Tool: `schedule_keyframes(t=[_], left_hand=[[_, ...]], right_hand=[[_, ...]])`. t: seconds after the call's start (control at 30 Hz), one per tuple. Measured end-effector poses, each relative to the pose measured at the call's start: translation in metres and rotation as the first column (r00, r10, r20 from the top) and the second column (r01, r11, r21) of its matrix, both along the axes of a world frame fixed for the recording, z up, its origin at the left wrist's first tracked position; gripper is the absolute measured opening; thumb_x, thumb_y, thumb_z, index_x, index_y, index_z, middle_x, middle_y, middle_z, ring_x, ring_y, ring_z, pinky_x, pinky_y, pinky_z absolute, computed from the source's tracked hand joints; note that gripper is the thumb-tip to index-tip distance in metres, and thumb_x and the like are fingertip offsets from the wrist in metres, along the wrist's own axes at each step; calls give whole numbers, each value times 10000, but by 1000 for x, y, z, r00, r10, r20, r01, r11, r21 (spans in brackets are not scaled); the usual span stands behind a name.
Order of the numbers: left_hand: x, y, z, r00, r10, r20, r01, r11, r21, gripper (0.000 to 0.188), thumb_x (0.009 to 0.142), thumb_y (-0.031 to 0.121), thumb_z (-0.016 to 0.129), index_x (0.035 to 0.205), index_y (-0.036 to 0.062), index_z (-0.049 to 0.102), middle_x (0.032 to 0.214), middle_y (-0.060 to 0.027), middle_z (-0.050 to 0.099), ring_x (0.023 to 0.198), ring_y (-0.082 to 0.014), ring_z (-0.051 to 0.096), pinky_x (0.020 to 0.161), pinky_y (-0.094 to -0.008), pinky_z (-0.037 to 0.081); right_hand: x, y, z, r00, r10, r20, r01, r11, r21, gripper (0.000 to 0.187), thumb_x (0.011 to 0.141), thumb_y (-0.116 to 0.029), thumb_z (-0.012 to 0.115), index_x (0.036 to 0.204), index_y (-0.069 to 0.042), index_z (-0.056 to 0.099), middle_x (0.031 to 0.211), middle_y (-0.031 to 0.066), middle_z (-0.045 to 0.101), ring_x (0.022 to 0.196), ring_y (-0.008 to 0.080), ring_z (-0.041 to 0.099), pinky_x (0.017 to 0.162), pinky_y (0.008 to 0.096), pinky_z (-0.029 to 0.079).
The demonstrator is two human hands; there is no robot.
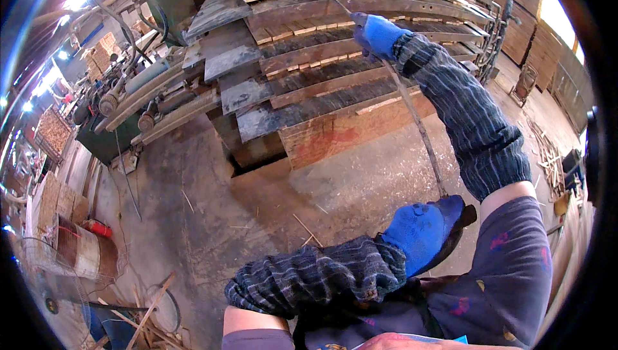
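A long, thin, rod-like stick runs from low on the right up toward the layered stack. My left hand, in a blue glove with a dark palm, closes round its near end close to my body. Farther along, my right hand, gloved the same way, grips the stick with the arm stretched out. The stick's far end reaches over the upper layers of the stack, where dark metal plates alternate with rows of wooden strips. Whether its tip touches a layer I cannot tell.
A reddish-brown board forms the stack's lower front side. Machinery with rollers stands at the left. A rusty white drum and loose sticks lie near left. More wood scraps lie on the floor at right.
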State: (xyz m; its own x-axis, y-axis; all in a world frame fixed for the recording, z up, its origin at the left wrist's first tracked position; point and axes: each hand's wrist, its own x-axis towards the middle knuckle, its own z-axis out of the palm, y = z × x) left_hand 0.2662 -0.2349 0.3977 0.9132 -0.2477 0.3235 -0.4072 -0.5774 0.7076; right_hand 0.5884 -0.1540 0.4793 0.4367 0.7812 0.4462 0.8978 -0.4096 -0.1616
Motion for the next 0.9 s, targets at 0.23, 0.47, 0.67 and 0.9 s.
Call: schedule_keyframes(t=[0.23, 0.47, 0.67, 0.9], left_hand=[[-7, 0, -14, 991, -103, 80, 112, 988, -111, 222, 840, 181, 516, 1031, 73, 480, 811, -247, 580, 755, -411, 581, 576, -466, 459], [14, 16, -25, 996, 18, 85, -30, 990, 135, 330, 803, 154, 536, 1122, 81, 494, 885, -244, 594, 762, -412, 589, 608, -452, 488], [61, 30, -6, 964, 148, 222, -166, 984, 63, 318, 798, 209, 581, 1090, 102, 513, 830, -231, 610, 719, -420, 593, 608, -483, 483], [49, 39, 12, 957, 249, 147, -253, 968, 5, 279, 798, 264, 615, 999, 105, 506, 751, -221, 605, 698, -419, 595, 563, -491, 465]], right_hand=[[-31, -15, 4, 923, 11, -386, 41, 991, 125, 299, 846, -176, 501, 1064, 28, 524, 716, 174, 626, 635, 265, 648, 547, 366, 532], [-34, 9, 17, 843, 149, -517, 13, 955, 297, 338, 862, -136, 498, 1165, 6, 452, 718, 189, 616, 608, 195, 641, 502, 326, 549], [75, 76, 40, 992, 124, 34, -124, 992, -14, 259, 835, -215, 510, 975, -25, 616, 802, 166, 643, 707, 278, 641, 612, 370, 520], [45, 105, 22, 981, 181, 73, -158, 956, -247, 180, 848, -161, 524, 932, -12, 579, 755, 130, 619, 610, 269, 622, 506, 355, 531]])
